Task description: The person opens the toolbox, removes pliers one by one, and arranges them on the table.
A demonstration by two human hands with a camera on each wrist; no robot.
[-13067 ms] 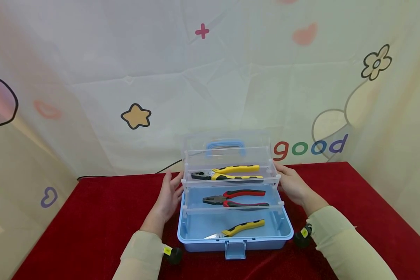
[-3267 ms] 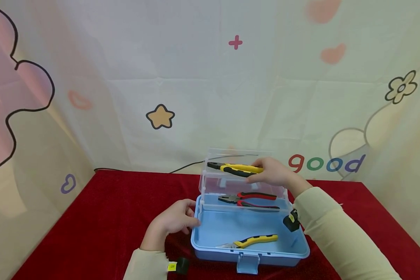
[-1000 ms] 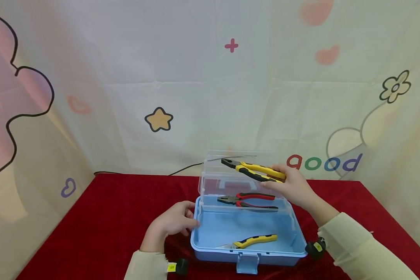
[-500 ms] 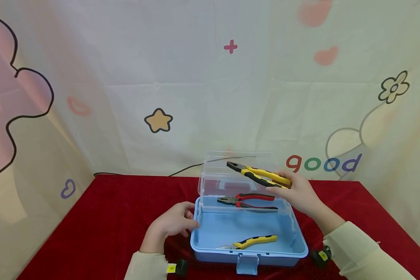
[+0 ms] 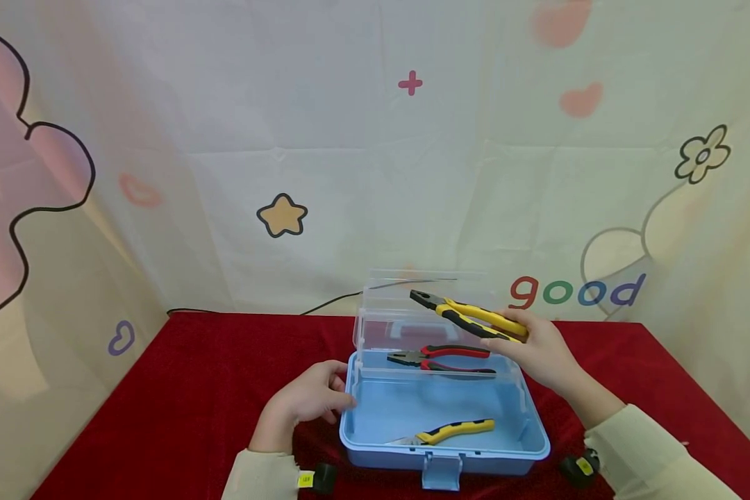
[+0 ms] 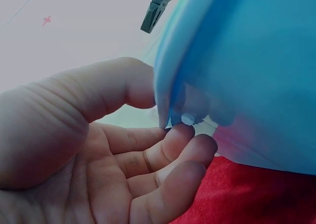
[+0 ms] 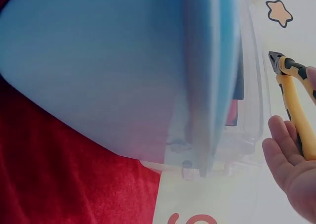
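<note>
A blue toolbox (image 5: 446, 460) with a see-through lid and tray stands open on the red cloth. My left hand (image 5: 309, 396) holds its left rim, thumb on the edge and fingers curled beneath, as the left wrist view shows. Above the box's right side, my right hand (image 5: 540, 351) grips yellow-and-black combination pliers (image 5: 465, 315) by the handles, their dark head pointing up and left. Red-and-black pliers (image 5: 440, 360) lie in the clear tray. On the blue floor of the box rests a yellow-handled tool (image 5: 456, 430), its metal end partly hidden by the front rim.
Red cloth (image 5: 225, 368) covers the table around the box. The clear lid (image 5: 425, 278) stands raised at the back. A blue latch (image 5: 442, 472) hangs from the front. Behind the table is a printed curtain (image 5: 350, 173), with a dark cable (image 5: 331, 302) at its foot.
The yellow-and-black pliers, in the upper tray at first, have been lifted by my right hand and moved right and slightly down. My left hand moved to the left rim and stays there.
</note>
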